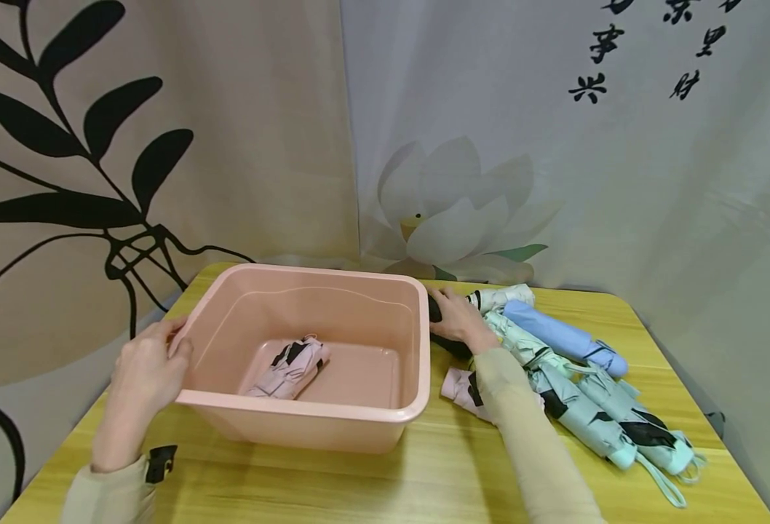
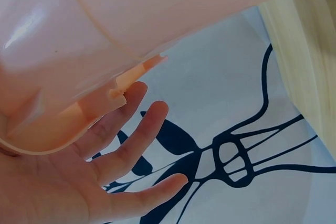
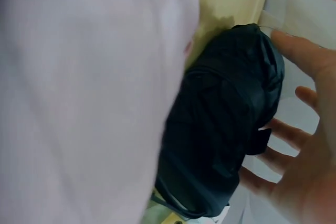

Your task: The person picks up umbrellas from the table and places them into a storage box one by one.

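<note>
1. Leftmost, the left hand [image 1: 152, 364] touches the bin's rim, fingers spread and loosely extended.
2. Pink bin [image 1: 280, 428] stands on the bench [image 1: 293, 491]; one folded pink umbrella [image 1: 296, 370] lies inside.
3. Right hand [image 1: 458, 319], partly closed, holds a black umbrella [image 3: 215, 121] just beside the bin's right wall.
4. Further right, a blue umbrella [image 1: 555, 333] lies among pale green umbrellas [image 1: 575, 415].

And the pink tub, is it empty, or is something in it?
The tub is not empty: the head view shows one folded pale pink umbrella lying inside it.
</note>
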{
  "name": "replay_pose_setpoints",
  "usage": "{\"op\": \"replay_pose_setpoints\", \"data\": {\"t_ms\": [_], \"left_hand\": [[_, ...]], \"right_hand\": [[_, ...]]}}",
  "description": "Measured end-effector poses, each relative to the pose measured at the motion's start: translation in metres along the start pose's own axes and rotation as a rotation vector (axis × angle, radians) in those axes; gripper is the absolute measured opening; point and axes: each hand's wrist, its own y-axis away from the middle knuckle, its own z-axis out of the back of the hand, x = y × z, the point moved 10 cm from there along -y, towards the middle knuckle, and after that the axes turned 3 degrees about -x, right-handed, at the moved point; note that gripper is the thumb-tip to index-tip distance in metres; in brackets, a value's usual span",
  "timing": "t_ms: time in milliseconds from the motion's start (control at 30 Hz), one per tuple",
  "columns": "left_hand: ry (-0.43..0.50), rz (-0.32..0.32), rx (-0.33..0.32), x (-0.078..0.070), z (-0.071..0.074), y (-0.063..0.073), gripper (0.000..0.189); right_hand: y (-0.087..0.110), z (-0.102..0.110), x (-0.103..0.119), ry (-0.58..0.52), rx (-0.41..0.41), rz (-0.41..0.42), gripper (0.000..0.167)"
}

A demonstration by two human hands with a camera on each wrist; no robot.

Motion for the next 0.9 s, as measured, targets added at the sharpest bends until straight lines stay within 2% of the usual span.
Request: {"op": "replay_pose_setpoints", "data": {"t_ms": [200, 633, 900], "left_hand": [[0.008, 0.001, -0.002, 0.001, -0.001, 0.001, 0.044], [0.006, 0.014, 0.008, 0.001, -0.001, 0.001, 0.044], [0.003, 0.022, 0.022, 0.001, -0.002, 0.001, 0.045]], "right_hand": [[0.001, -0.01, -0.002, -0.03, 0.065, -0.03, 0.083], [0.001, -0.017, 0.001, -0.035, 0.047, -0.004, 0.08], [-0.002, -0.017, 0.003, -0.028, 0.0, 0.042, 0.071]]}}
